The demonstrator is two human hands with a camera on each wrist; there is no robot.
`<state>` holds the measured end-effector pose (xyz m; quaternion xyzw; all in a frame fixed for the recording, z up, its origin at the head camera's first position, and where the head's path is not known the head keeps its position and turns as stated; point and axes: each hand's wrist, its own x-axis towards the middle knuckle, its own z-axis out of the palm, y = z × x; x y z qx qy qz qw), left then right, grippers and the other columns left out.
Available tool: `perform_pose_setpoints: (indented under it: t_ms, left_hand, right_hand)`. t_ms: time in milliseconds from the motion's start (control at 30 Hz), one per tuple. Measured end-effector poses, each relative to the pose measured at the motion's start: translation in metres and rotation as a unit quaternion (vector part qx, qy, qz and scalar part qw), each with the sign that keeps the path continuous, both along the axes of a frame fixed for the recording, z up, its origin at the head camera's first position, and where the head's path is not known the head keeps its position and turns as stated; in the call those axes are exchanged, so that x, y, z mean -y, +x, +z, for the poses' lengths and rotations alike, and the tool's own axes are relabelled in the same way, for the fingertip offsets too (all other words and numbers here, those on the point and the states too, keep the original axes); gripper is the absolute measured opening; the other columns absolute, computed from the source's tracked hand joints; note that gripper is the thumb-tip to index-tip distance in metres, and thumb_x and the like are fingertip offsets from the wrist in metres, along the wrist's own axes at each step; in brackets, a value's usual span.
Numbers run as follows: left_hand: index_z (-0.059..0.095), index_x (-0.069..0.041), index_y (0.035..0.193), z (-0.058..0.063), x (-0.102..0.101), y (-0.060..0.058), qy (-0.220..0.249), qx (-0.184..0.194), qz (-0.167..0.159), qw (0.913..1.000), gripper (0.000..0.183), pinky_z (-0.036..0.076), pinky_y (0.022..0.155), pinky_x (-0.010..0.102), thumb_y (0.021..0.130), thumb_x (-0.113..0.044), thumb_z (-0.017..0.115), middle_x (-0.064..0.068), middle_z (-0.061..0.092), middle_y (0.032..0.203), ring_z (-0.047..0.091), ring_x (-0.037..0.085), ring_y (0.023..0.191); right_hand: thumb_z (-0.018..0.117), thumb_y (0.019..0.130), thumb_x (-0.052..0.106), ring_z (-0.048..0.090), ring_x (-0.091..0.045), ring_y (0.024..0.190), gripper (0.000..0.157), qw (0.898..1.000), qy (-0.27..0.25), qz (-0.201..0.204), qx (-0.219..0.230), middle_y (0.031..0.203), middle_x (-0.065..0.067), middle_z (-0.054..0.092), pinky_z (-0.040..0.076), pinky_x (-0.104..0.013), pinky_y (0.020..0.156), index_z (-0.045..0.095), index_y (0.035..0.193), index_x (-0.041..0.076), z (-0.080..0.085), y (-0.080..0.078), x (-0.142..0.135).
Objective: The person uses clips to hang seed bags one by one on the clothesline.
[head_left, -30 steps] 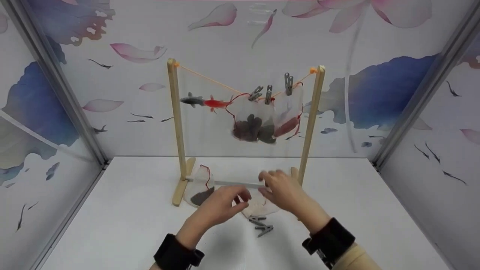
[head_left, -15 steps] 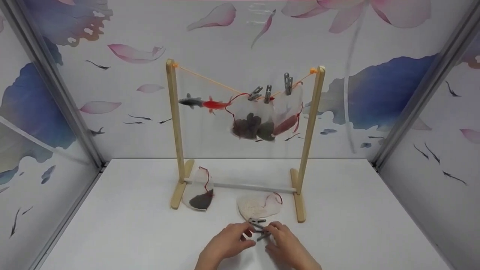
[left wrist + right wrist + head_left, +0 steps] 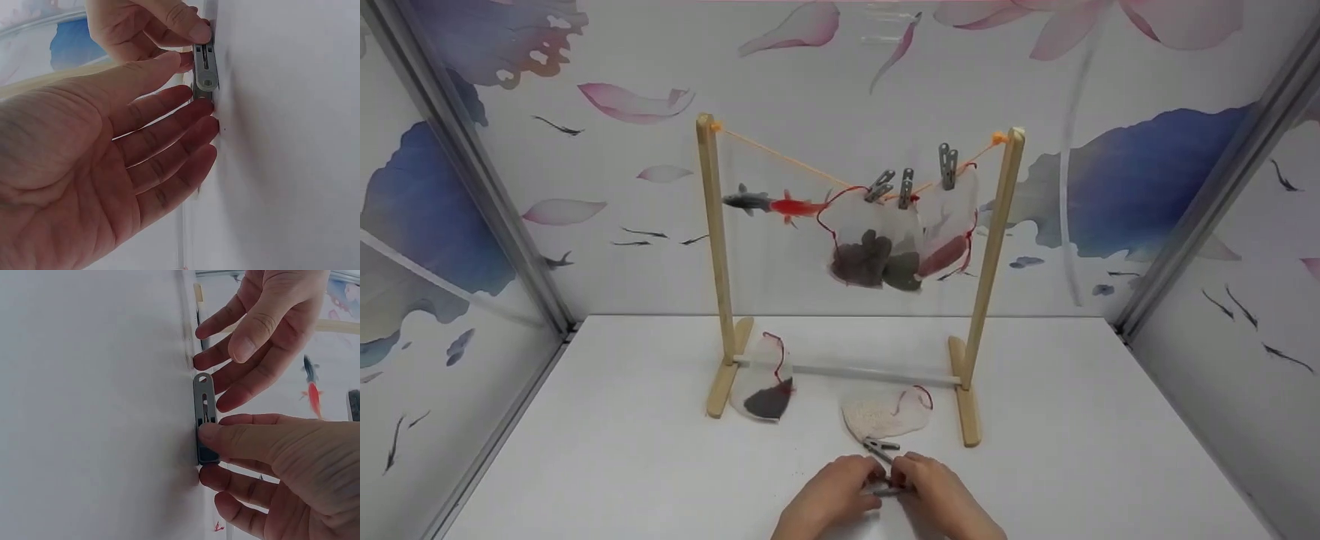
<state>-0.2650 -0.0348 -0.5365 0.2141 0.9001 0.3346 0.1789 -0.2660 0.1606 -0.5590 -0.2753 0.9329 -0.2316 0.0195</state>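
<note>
Now the right hand had come down to the bench and its grip pinched a grey clip there, the left hand loose-fingered just beside it, so that clip seemed secured.

A back panel printed with pink petals, blue leaves, a red fish and a grey fish rises behind the white desk; metal posts meet its far corners.

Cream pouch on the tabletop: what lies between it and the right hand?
A gray clip lies there, by the near edge of the pouch, as the head view shows; the right hand pinches a second clip.
</note>
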Motion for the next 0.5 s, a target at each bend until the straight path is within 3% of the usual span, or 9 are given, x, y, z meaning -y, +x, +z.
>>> perform_pose_setpoints:
  t_ms: [233,367,500]
  left_hand:
    - [0.069,-0.013,0.107,0.004,-0.001,0.004,0.005,-0.045,0.017,0.9988,0.025,0.051,0.078,0.028,0.084,-0.013,0.078,-0.002,0.069,0.096,0.059,0.006,0.084]
    - [0.067,-0.016,0.107,0.007,0.001,0.006,0.008,-0.09,0.034,0.9954,0.025,0.05,0.075,0.027,0.084,-0.017,0.079,-0.002,0.065,0.097,0.058,0.007,0.084]
    - [0.066,-0.017,0.106,0.011,0.005,0.007,0.026,-0.099,0.052,0.9934,0.025,0.051,0.078,0.028,0.085,-0.021,0.079,-0.002,0.062,0.103,0.062,0.013,0.091]
  right_hand:
    - [0.069,0.09,0.0,0.057,-0.003,0.074,0.012,0.997,-0.069,0.021,0.039,0.086,0.001,0.068,0.05,-0.025,0.065,0.065,0.095,0.01,0.006,0.0,-0.004]
    - [0.07,0.091,0.006,0.059,-0.002,0.076,0.011,0.992,-0.11,0.014,0.057,0.092,-0.001,0.07,0.052,-0.023,0.067,0.063,0.099,0.011,0.01,0.0,-0.006]
    - [0.07,0.092,0.009,0.06,0.0,0.076,0.013,0.989,-0.134,0.001,0.069,0.095,0.0,0.071,0.051,-0.019,0.066,0.061,0.101,0.013,0.013,0.001,-0.006]
